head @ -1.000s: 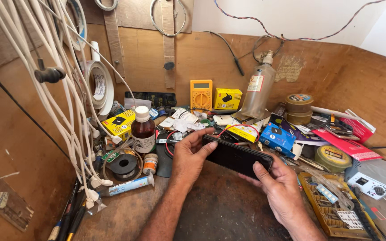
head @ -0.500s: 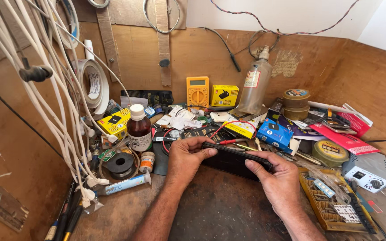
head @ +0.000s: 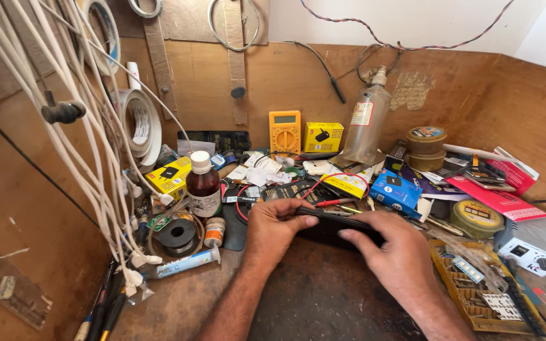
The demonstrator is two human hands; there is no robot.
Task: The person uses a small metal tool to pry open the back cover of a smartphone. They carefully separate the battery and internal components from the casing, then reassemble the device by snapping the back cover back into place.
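Grip: both hands close on a flat black phone (head: pixel 336 228), held edge-on just above the workbench (head: pixel 323 303).
Left hand (head: pixel 274 228): fingers curl over the phone's left end, thumb pressed to its top edge.
Right hand (head: pixel 394 251): lies over the phone's right end, fingers (head: pixel 355 235) spread along its near face, covering much of it.
Phone: at the middle of the workbench, in front of the clutter; its screen side cannot be told.
Red probe (head: pixel 331 203): just behind the phone, on the litter of papers.
Brown bottle (head: pixel 203 185): left of the phone and behind it, upright, with a white cap.
Solder spool (head: pixel 177 232): left of the phone, in front of the bottle.
White tube (head: pixel 181 264): left of the phone, lying flat near the bench's front.
Yellow meter (head: pixel 284 132): well behind the phone, leaning on the back wall.
Clear spray bottle (head: pixel 364 123): behind the phone, to the right of the meter.
Blue box (head: pixel 396 190): right of the phone and behind it.
Parts tray (head: pixel 488 297): right of the phone, beside the right wrist.
White cables (head: pixel 64 126): hang far left of the phone.
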